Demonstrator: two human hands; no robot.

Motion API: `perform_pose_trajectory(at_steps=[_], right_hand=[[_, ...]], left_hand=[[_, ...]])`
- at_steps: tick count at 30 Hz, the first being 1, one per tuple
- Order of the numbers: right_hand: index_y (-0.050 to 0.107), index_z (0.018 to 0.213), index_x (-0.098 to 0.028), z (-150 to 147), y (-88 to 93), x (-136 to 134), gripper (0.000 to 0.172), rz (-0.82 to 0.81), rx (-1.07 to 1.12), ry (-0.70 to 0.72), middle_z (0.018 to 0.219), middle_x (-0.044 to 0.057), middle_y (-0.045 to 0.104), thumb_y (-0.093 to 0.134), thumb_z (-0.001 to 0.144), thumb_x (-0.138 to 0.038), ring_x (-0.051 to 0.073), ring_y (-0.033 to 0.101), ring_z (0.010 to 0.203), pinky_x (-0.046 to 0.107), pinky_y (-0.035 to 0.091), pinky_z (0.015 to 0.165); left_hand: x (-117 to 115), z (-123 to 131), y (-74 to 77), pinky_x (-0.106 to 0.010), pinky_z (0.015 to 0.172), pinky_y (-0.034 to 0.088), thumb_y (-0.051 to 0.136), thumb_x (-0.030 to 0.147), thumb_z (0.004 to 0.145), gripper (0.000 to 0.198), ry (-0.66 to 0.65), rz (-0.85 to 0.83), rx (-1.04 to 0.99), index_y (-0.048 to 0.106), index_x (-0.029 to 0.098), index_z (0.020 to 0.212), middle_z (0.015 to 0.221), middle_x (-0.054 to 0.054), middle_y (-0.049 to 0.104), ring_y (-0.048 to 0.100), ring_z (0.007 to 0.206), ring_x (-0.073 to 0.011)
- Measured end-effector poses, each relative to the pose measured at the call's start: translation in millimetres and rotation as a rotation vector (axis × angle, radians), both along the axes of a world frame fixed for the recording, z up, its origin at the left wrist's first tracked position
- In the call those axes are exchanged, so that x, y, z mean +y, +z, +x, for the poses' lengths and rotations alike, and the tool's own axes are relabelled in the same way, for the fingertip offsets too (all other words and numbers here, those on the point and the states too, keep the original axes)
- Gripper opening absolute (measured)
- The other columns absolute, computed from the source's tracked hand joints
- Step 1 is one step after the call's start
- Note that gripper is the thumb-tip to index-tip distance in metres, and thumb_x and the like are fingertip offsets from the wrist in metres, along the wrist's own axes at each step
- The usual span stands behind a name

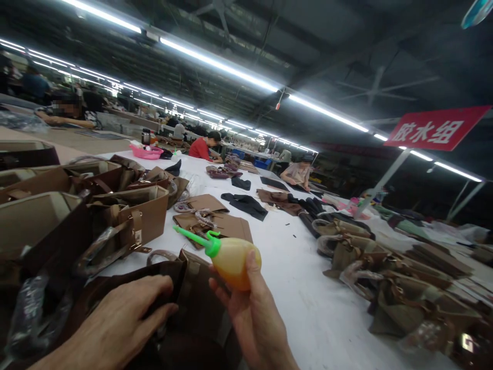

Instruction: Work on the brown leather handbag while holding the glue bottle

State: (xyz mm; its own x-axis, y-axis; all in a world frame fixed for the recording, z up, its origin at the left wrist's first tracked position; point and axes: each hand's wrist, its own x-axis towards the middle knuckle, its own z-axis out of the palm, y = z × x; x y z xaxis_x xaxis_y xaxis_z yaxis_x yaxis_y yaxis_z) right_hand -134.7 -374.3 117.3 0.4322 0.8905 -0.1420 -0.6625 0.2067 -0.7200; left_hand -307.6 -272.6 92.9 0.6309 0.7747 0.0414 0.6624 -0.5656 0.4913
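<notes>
In my right hand (256, 313) is a soft squeeze bottle (234, 257), its long green nozzle pointing left and slightly up. Yellow-orange liquid shows through its wall. My fingers wrap its base and my thumb lies along its right side. My left hand (131, 313) is bent over the edge of a dark brown handbag (200, 288), with the thumb and fingers curled around the material. The nozzle tip is in the air above the handbag, apart from it. The lower part of the handbag is dark and partly hidden by my hands.
Brown handbags (144, 216) with plastic-wrapped handles crowd the left; more bags (358, 252) line the right. Flat brown bag pieces (227, 226) and black pieces (246, 204) lie on the white table (300, 288). A pink basket (146, 152) stands farther back. Other people work beyond.
</notes>
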Motion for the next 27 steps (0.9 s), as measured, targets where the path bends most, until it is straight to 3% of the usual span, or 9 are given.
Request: perform_pose_trajectory(at_steps=[2,4,6,8,13,17,20,23,27], right_hand=[[0.059,0.121,-0.015,0,-0.9,0,0.058,0.008,0.041,-0.012,0.121,0.014,0.062,0.066,0.080,-0.056,0.028,0.058,0.106,0.044,0.045,0.089],[0.059,0.121,-0.015,-2,-0.7,-1,0.058,0.015,0.068,-0.039,0.121,0.014,0.062,0.067,0.080,-0.055,0.028,0.058,0.108,0.044,0.045,0.089],[0.060,0.119,-0.015,-5,0.3,-2,0.056,0.012,0.083,-0.068,0.120,0.014,0.063,0.068,0.079,-0.054,0.029,0.058,0.108,0.043,0.047,0.087],[0.062,0.116,-0.016,-7,1.5,-2,0.055,0.012,0.095,-0.078,0.117,0.014,0.064,0.070,0.077,-0.054,0.029,0.060,0.105,0.042,0.048,0.086],[0.067,0.106,-0.013,-9,3.3,-2,0.053,-0.019,0.101,-0.108,0.105,0.016,0.069,0.073,0.074,-0.055,0.026,0.066,0.088,0.037,0.051,0.077],[0.065,0.107,-0.011,-12,5.3,-2,0.053,-0.011,0.110,-0.113,0.103,0.016,0.069,0.071,0.076,-0.053,0.026,0.067,0.085,0.037,0.051,0.076],[0.064,0.105,-0.012,-16,6.8,-2,0.052,-0.024,0.117,-0.129,0.100,0.015,0.070,0.072,0.076,-0.053,0.025,0.067,0.083,0.035,0.052,0.074],[0.065,0.104,-0.014,-18,7.4,-2,0.051,-0.025,0.086,-0.136,0.097,0.013,0.071,0.072,0.074,-0.055,0.024,0.067,0.082,0.034,0.052,0.071],[0.064,0.105,-0.013,-17,5.4,-2,0.053,-0.037,0.060,-0.137,0.098,0.014,0.070,0.071,0.075,-0.055,0.024,0.067,0.082,0.035,0.052,0.071]], left_hand=[[-2,4,-2.5,-0.039,0.101,0.043,0.052,0.053,0.072,0.050,0.098,0.111,-0.024,0.062,0.022,0.110,0.124,-0.010,0.061,0.054,0.116,-0.0309],[-2,9,-13.9,-0.042,0.113,0.029,0.056,0.055,0.066,0.078,0.188,0.199,-0.063,0.044,0.016,0.133,0.144,-0.014,0.042,0.035,0.135,-0.0323],[1,17,-29.2,-0.043,0.116,0.023,0.058,0.054,0.062,0.095,0.216,0.190,-0.066,0.028,0.010,0.141,0.151,-0.018,0.029,0.022,0.141,-0.0323],[6,25,-42.8,-0.044,0.116,0.022,0.059,0.050,0.061,0.100,0.209,0.112,-0.035,0.022,0.005,0.142,0.151,-0.022,0.024,0.019,0.142,-0.0334],[10,39,-55.4,-0.045,0.113,0.025,0.061,0.045,0.060,0.094,0.186,-0.025,0.009,0.025,0.005,0.137,0.147,-0.025,0.029,0.023,0.140,-0.0344],[6,43,-57.2,-0.041,0.103,0.037,0.061,0.046,0.063,0.083,0.167,-0.081,0.049,0.033,0.005,0.129,0.132,-0.023,0.046,0.041,0.127,-0.0332],[7,44,-58.5,-0.039,0.094,0.041,0.060,0.044,0.067,0.073,0.145,-0.048,0.146,0.039,0.002,0.123,0.116,-0.022,0.056,0.051,0.115,-0.0337],[11,42,-59.5,-0.040,0.084,0.044,0.056,0.040,0.072,0.073,0.145,-0.052,0.254,0.033,0.002,0.130,0.105,-0.021,0.063,0.058,0.104,-0.0348],[12,39,-58.5,-0.040,0.079,0.044,0.049,0.038,0.080,0.063,0.170,-0.061,0.301,0.033,0.006,0.132,0.104,-0.019,0.066,0.061,0.102,-0.0342]])
